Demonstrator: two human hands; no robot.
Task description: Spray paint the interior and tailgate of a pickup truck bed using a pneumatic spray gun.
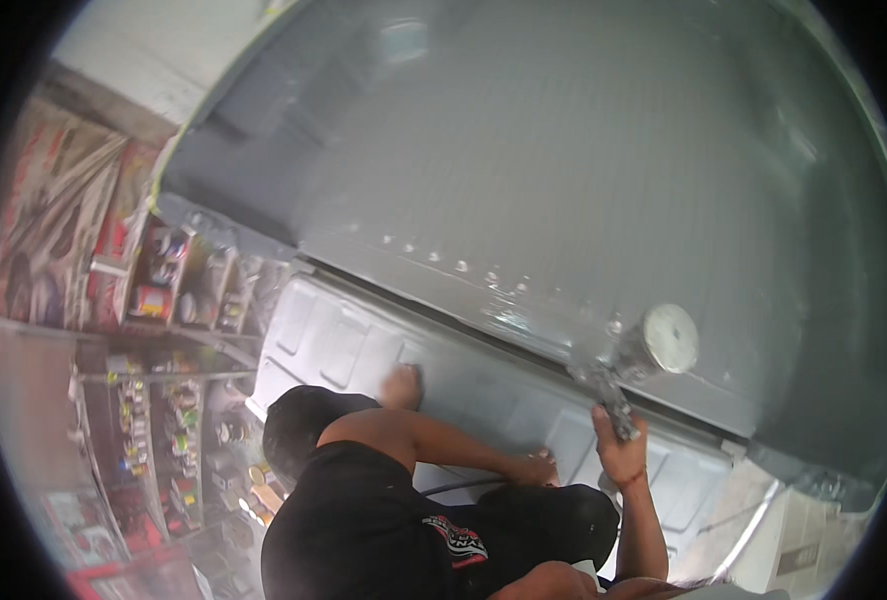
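My right hand point(622, 450) grips the metal handle of a spray gun point(604, 390), whose round silver cup point(669, 338) is over the glossy grey bed surface point(564, 150). My left hand point(532, 467) is low, near my right knee; its fingers are small and indistinct, so what it touches is unclear. A dark hose point(459, 485) runs beside that forearm. My body is crouched on the pale ribbed tailgate panel point(314, 330), with a bare foot point(402, 390) on it. A dark gap separates the tailgate from the bed.
Shelves point(139, 420) with several cans and jars stand at the left, below a cluttered red-and-brown board point(44, 220). A white wall point(134, 50) is at upper left. Pale green masking edges the curved bed sides. A light pole point(749, 530) slants at lower right.
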